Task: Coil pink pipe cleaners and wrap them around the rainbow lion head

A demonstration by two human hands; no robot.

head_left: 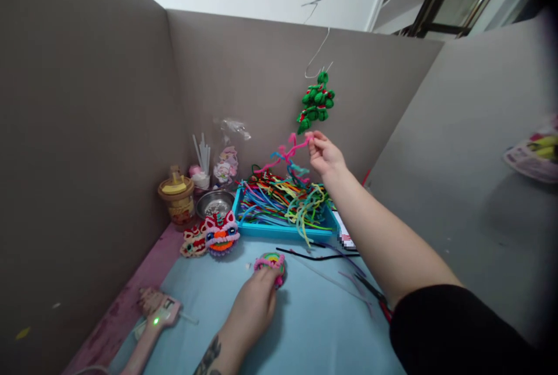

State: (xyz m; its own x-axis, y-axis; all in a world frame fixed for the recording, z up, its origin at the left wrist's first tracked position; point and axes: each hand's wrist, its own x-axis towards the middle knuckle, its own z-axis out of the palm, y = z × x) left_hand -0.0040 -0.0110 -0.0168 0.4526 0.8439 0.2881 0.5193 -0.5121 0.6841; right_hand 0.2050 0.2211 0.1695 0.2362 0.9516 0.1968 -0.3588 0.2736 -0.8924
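Observation:
My right hand (325, 154) is raised over the blue tray (279, 229) and pinches the end of a pink pipe cleaner (285, 155), lifting it out of the heap of coloured pipe cleaners (285, 197) in the tray. My left hand (253, 308) rests on the light blue table surface (314, 317) and holds a small round multicoloured craft piece with a pink fuzzy rim (271, 264). A green pipe-cleaner ornament (316, 102) hangs from a wire hook just above my right hand.
Two lion-head crafts (213, 236) lie left of the tray. Behind them stand a steel bowl (214, 203), a lidded cup (178, 200) and straws. A pink glue gun (152, 322) with a green light lies at front left. Black pipe cleaners (318, 256) and grey partitions surround the area.

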